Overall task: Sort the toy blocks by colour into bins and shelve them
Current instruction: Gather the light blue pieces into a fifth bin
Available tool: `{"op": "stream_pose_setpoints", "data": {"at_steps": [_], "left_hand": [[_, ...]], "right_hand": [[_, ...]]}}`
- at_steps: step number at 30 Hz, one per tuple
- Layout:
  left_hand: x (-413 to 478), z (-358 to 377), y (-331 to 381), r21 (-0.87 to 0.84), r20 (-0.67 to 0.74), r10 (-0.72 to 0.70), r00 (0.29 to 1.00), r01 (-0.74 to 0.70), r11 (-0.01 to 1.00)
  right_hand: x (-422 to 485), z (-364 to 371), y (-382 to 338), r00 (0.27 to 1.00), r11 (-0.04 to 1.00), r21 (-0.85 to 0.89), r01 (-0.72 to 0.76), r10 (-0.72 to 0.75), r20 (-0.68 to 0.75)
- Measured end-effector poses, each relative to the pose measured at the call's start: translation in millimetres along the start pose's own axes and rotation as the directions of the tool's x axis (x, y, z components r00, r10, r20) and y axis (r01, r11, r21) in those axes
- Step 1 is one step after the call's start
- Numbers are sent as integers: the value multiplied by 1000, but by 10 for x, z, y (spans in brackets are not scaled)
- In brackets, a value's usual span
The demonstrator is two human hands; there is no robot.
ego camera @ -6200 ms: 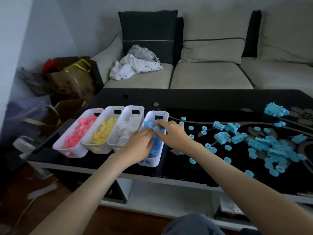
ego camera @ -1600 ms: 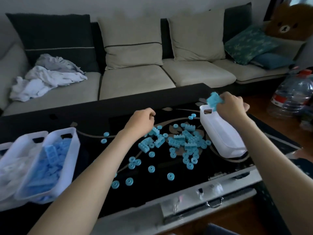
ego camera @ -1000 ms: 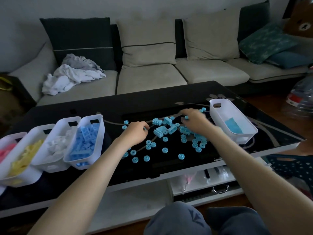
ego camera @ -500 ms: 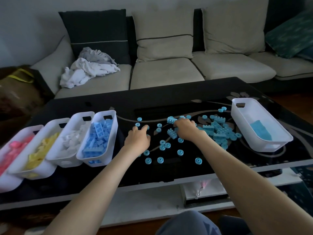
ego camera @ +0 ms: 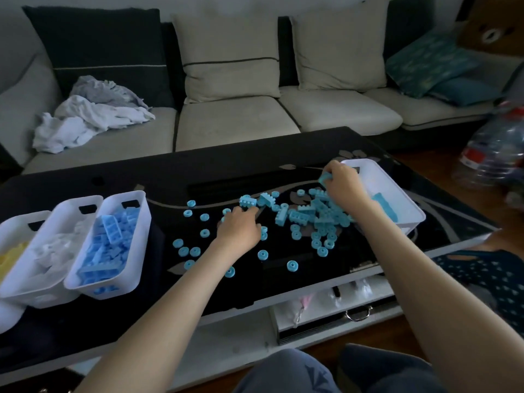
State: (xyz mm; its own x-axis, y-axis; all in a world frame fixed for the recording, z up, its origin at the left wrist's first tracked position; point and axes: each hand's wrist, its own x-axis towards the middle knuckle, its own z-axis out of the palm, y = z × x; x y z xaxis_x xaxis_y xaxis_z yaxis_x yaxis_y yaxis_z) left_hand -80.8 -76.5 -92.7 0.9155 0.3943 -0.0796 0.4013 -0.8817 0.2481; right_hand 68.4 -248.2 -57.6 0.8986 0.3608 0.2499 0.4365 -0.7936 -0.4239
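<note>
Light-blue blocks and rings (ego camera: 309,219) lie scattered over the black glass table (ego camera: 175,177). My right hand (ego camera: 344,185) grips a few light-blue blocks (ego camera: 324,177) at the near rim of a white bin (ego camera: 408,208) on the right, which holds some light-blue pieces. My left hand (ego camera: 239,228) lies palm down among the rings, fingers curled over pieces near a light-blue block (ego camera: 247,201); what it holds is hidden. At the left stand a white bin of darker blue blocks (ego camera: 113,245), a bin of white blocks (ego camera: 48,251) and a bin of yellow blocks (ego camera: 11,256).
A sofa (ego camera: 235,117) with cushions and a heap of cloth (ego camera: 90,117) runs behind the table. A large water bottle (ego camera: 493,154) stands on the floor at the right. A shelf with a drawer (ego camera: 334,307) sits under the tabletop.
My right hand has moved right from the pile to the right bin's rim with blocks in it. My left hand has shifted right, further into the scattered rings. The view has swung right.
</note>
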Motion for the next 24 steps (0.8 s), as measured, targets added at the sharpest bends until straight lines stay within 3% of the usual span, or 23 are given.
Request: {"op": "stream_pose_setpoints", "data": {"at_steps": [2, 5, 9, 11, 13, 15, 17, 19, 24], "left_hand": [[57, 21, 48, 18, 43, -26, 999, 26, 1000], [106, 24, 110, 15, 49, -74, 996, 73, 997], [119, -1, 190, 73, 36, -62, 997, 59, 996], [121, -18, 204, 50, 34, -48, 998, 46, 998], [133, -36, 199, 4, 20, -40, 999, 40, 999], [151, -54, 184, -44, 6, -41, 999, 41, 998], [177, -62, 157, -63, -7, -34, 999, 33, 997], [224, -56, 115, -77, -41, -16, 999, 12, 997], [350, -146, 57, -104, -261, -35, 965, 8, 995]], "right_hand": [[-4, -200, 271, 989, 988, -57, -145, 143, -47], [-104, -319, 560, 949, 956, 15, -294, 294, -117], [-186, -329, 685, 938, 936, -83, -343, 336, -88], [-201, -310, 642, 963, 951, -158, -267, 255, -89], [-227, -246, 547, 998, 985, -165, -53, 49, -30], [-273, -153, 420, 969, 965, -164, 204, -176, 173], [-336, -31, 320, 886, 921, -181, 343, -254, 387], [-376, 88, 274, 841, 905, -183, 385, -263, 472], [-294, 210, 229, 833, 912, -140, 385, -278, 478]]}}
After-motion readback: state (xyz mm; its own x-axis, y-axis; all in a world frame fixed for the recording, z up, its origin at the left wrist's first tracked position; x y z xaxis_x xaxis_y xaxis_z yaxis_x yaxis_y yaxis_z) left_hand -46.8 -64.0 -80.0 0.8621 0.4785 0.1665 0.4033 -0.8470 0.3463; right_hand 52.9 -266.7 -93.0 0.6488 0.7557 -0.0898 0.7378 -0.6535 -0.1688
